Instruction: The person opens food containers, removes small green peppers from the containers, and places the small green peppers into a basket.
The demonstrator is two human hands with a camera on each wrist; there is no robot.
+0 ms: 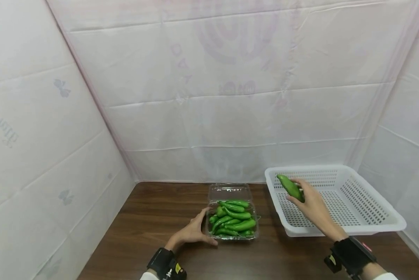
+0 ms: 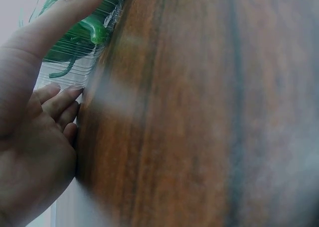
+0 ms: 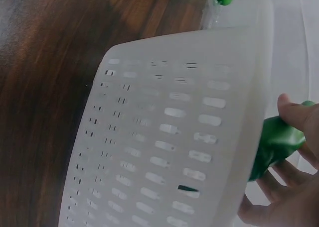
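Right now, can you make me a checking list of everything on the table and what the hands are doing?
Surface: dark brown wooden table, bare wood round the things.
Job's things: clear plastic clamshell box, lid open, full of green peppers; white perforated plastic basket to its right; one green pepper held over the basket.
Clutter: nothing seen.
Hands: left hand rests on the table, fingers touching the box's left side; right hand grips the single pepper.
Cables: nothing seen; a black wristband on each wrist.
Surroundings: white plastic sheeting walls on three sides.
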